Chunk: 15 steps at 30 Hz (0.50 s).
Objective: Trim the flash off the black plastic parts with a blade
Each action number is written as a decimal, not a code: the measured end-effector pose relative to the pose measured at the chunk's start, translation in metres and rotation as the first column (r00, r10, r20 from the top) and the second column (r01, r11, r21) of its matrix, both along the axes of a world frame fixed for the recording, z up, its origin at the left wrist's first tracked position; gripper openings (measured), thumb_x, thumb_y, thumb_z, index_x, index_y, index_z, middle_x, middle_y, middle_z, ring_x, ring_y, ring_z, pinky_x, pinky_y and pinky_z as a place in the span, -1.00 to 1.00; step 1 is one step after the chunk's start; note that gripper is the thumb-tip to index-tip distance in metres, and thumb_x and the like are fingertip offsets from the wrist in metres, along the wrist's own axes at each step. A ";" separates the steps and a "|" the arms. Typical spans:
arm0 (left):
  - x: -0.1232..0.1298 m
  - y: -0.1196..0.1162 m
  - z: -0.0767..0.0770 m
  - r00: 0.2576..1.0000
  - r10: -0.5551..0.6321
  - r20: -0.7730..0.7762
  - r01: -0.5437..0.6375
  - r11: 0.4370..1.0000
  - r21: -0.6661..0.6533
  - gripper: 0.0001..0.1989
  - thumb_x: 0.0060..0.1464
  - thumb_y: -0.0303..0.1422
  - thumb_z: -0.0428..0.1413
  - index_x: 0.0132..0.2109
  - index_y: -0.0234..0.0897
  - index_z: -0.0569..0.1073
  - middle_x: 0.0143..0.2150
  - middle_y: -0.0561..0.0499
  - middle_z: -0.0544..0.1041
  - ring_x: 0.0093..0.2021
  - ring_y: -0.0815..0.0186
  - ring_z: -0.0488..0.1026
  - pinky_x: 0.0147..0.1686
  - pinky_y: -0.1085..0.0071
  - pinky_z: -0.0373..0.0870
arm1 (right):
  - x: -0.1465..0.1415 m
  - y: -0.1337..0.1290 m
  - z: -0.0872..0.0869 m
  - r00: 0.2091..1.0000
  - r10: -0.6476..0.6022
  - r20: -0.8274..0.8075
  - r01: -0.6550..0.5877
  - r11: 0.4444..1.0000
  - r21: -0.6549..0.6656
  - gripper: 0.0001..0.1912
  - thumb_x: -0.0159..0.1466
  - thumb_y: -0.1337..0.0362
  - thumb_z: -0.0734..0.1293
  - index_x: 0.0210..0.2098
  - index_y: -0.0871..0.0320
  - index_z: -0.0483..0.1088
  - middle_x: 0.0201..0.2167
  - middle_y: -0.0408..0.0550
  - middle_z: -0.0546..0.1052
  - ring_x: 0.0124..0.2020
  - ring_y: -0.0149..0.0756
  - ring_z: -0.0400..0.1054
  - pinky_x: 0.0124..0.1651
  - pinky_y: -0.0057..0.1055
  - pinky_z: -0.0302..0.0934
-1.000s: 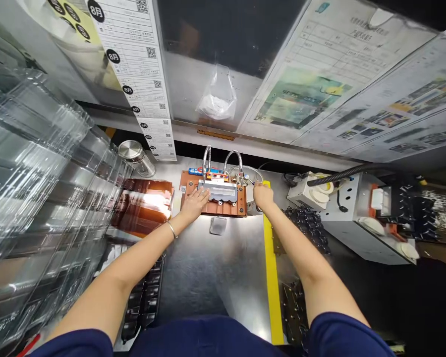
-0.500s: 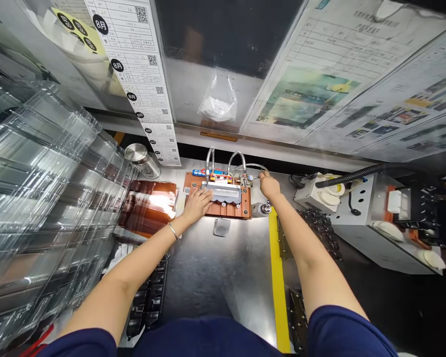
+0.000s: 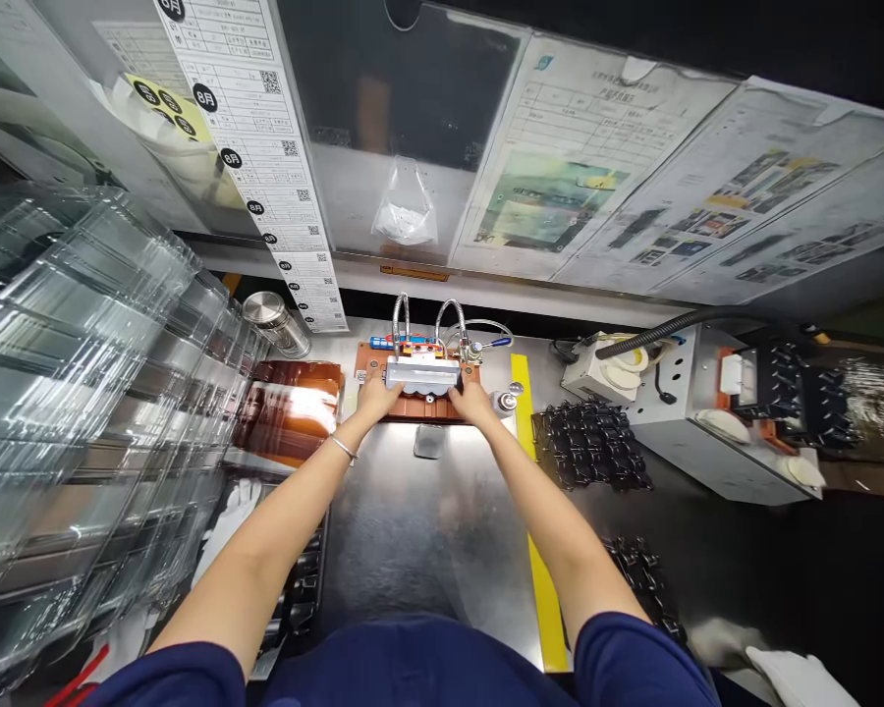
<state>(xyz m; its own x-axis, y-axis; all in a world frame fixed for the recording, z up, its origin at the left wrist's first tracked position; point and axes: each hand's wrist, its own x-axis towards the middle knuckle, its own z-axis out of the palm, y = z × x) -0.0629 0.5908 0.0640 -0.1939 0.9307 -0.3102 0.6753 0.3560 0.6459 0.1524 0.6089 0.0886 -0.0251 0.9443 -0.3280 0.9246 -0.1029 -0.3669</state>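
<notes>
On my feed, the left hand (image 3: 378, 398) and right hand (image 3: 471, 401) reach forward together, fingers half-curled against the front edge of a silver metal block (image 3: 422, 373); I cannot tell whether they are clenched on it or only touching. The block sits on a copper-coloured fixture plate (image 3: 366, 361), at twelve o'clock from the wrists, with two flexible metal hoses (image 3: 401, 324) rising behind it. I read a steel jar (image 3: 275, 324) at eleven o'clock and amber sheets (image 3: 289, 407) at nine, beyond them a stack of clear plastic trays (image 3: 81, 373). A yellow tape strip (image 3: 537, 579) runs down the steel bench (image 3: 405, 530) at three o'clock, with black parts (image 3: 589, 447) beyond it and a white electrical box (image 3: 678, 412) further out.
</notes>
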 end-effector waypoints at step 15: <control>-0.046 -0.220 0.057 0.945 -0.280 -0.170 0.307 0.572 0.760 -0.56 0.01 -0.62 -0.06 0.04 -0.19 0.32 0.01 -0.14 0.49 0.12 0.18 0.42 0.09 0.12 0.40 | -0.031 -0.194 0.030 0.853 -0.032 -0.522 0.086 0.993 0.080 -0.63 0.09 0.40 0.15 -0.13 0.16 0.41 -0.33 -0.04 0.52 -0.31 -0.27 0.41 -0.23 -0.38 0.36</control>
